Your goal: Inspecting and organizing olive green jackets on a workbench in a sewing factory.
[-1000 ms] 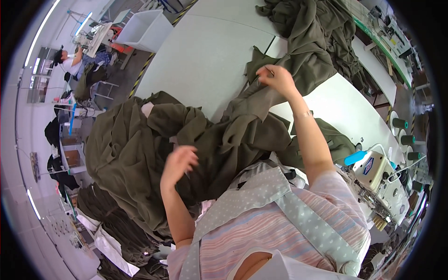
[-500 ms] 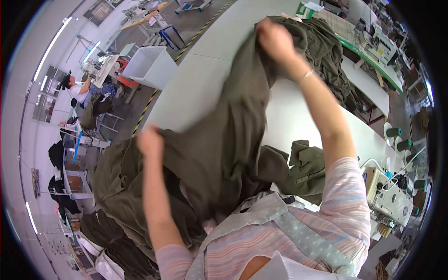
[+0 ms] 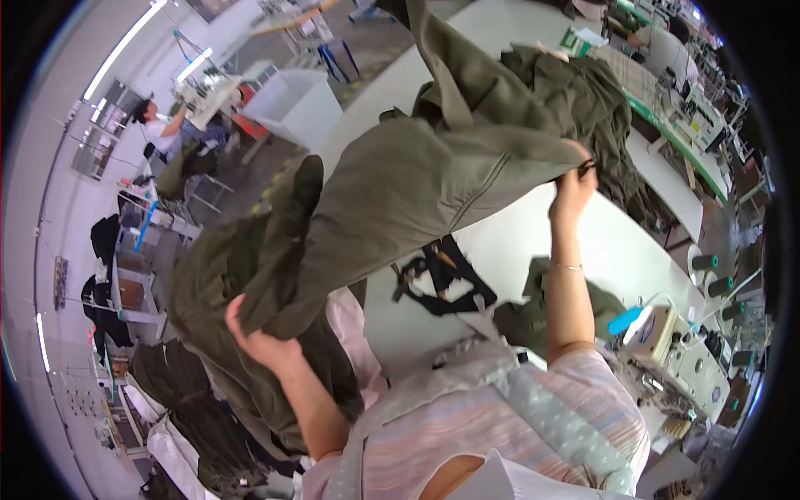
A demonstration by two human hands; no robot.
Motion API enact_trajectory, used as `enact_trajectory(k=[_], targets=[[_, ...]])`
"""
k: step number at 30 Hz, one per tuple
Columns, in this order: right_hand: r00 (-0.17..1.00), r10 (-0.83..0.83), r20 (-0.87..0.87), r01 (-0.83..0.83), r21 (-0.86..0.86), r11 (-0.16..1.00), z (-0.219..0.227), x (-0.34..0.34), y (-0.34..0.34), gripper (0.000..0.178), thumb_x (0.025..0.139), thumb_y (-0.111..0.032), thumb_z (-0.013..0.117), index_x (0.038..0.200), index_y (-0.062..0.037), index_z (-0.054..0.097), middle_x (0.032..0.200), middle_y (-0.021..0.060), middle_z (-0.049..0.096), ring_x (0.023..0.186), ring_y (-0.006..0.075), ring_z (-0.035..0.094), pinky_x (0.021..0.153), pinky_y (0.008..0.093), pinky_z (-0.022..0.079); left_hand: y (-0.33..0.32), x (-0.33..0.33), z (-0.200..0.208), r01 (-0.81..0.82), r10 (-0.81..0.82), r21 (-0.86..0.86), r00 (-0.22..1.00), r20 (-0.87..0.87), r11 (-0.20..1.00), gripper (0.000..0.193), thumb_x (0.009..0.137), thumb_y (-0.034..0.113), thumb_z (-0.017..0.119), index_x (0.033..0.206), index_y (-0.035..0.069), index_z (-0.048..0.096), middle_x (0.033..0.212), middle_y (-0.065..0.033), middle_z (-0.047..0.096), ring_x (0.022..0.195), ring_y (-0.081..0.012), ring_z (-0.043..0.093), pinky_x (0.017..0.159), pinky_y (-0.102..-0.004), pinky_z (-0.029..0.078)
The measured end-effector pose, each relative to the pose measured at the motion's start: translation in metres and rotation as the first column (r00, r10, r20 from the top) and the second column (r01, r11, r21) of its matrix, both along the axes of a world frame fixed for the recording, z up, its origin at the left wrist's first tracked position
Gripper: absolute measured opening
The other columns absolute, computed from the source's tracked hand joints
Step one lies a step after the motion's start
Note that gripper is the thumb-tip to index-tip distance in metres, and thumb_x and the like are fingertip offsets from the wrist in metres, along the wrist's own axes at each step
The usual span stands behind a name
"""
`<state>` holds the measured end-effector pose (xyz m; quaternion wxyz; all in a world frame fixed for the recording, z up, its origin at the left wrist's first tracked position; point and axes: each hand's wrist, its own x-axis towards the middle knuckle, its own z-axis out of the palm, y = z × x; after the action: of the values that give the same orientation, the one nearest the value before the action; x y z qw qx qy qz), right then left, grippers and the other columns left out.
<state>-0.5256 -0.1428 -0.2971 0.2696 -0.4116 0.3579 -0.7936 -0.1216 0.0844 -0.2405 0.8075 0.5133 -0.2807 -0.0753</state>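
Note:
A large olive-green garment (image 3: 392, 187) billows in the air above the white table, with a long stitched seam across it. My right hand (image 3: 573, 192) is closed on its right edge. My left hand (image 3: 271, 348) lies against the garment's lower left end, fingers stretched and apart; some fingertips are hidden by the cloth. More olive cloth (image 3: 217, 308) hangs in a heap beyond my left hand. Beneath the raised garment, black strap-like pieces (image 3: 462, 283) lie on the table. A folded olive piece (image 3: 533, 317) rests close to my right forearm.
An olive cloth pile (image 3: 583, 100) covers the table's far right. A sewing machine (image 3: 683, 354) with green thread cones (image 3: 704, 262) stands at right. A white bin (image 3: 292, 104) is beyond the white table (image 3: 517, 229). One person (image 3: 158, 129) works at far left, another (image 3: 667, 52) at far right.
The garment has swung up and spread out over the table. My right hand has come lower and nearer; my left hand has moved lower, its fingers now spread. The black pieces have come into view.

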Motion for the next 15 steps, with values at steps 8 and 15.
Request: enact_trajectory(k=[8, 15], targets=[[0.935, 0.351, -0.059, -0.275, 0.506, 0.817, -0.021, 0.034, 0.006, 0.029, 0.085, 0.0, 0.043, 0.105, -0.0025, 0.063, 0.066, 0.0021, 0.058, 0.048, 0.007, 0.049, 0.044, 0.0233, 0.044, -0.002, -0.029, -0.019, 0.241, -0.243, 0.277, 0.97, -0.03, 0.93, 0.03, 0.079, 0.0, 0.051, 0.108, 0.0, 0.056, 0.106, -0.01, 0.057, 0.1, -0.0216, 0.055, 0.092, -0.031, 0.043], [0.6, 0.714, -0.361, -0.548, 0.465, 0.696, 0.059, 0.124, 0.03, 0.038, 0.076, 0.007, 0.041, 0.102, -0.0072, 0.066, 0.064, 0.006, 0.06, 0.053, 0.0123, 0.059, 0.048, 0.0269, 0.047, -0.079, -0.145, -0.05, 0.069, -0.487, 0.553, 0.573, 0.66, 0.83, 0.037, 0.082, 0.018, 0.065, 0.113, -0.001, 0.056, 0.104, -0.0121, 0.059, 0.105, -0.0257, 0.054, 0.092, -0.0316, 0.039]])
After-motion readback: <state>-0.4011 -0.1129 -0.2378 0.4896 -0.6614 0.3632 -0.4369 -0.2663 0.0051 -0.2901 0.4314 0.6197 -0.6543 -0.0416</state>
